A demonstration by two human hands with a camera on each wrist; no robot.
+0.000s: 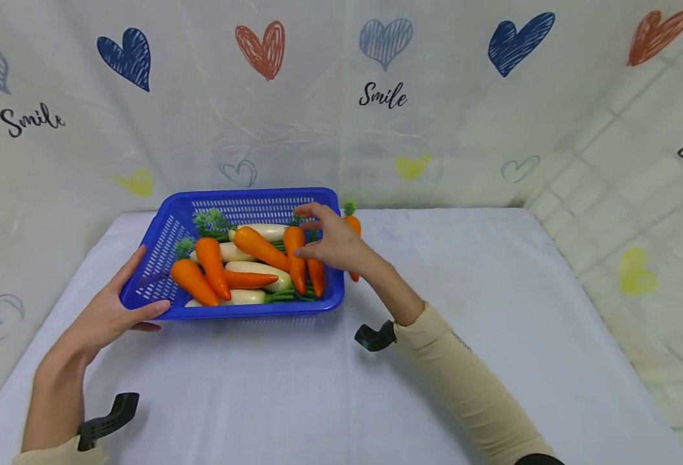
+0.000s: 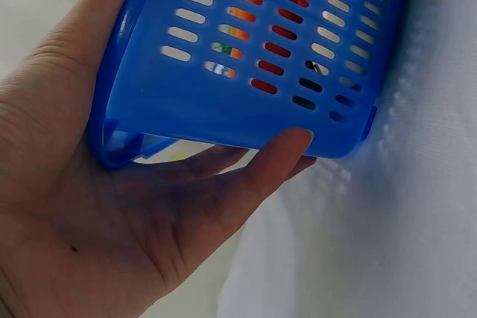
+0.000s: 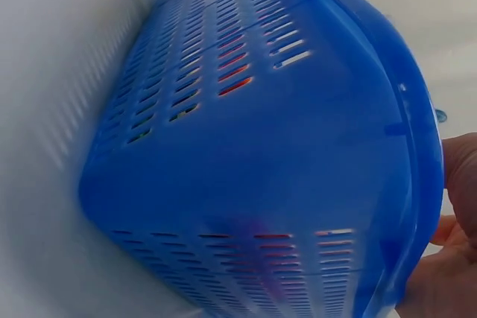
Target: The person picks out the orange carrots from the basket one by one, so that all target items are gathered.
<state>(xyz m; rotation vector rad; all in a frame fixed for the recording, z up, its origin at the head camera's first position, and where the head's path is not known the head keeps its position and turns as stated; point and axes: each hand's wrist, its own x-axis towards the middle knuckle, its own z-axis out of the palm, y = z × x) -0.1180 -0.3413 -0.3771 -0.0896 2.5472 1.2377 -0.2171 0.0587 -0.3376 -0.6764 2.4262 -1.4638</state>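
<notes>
A blue plastic basket (image 1: 243,312) holds several orange carrots (image 1: 212,266) and several white radishes (image 1: 260,268) with green tops. My left hand (image 1: 103,316) grips the basket's near left corner, its fingers and thumb around the rim; the left wrist view shows this hand (image 2: 171,206) against the slotted wall. Over the right side of the basket, my right hand (image 1: 341,242) has its fingers spread and loosely bent. Its thumb overlaps an upright carrot (image 1: 296,265) there. In the right wrist view, only part of the right hand (image 3: 455,251) shows beyond the rim.
Another carrot (image 1: 353,226) lies on the white-covered table (image 1: 463,278), just outside the basket's right wall. A white curtain (image 1: 318,129) printed with hearts hangs behind the table. Each wrist carries a black camera mount, the right one (image 1: 375,336) low over the cloth.
</notes>
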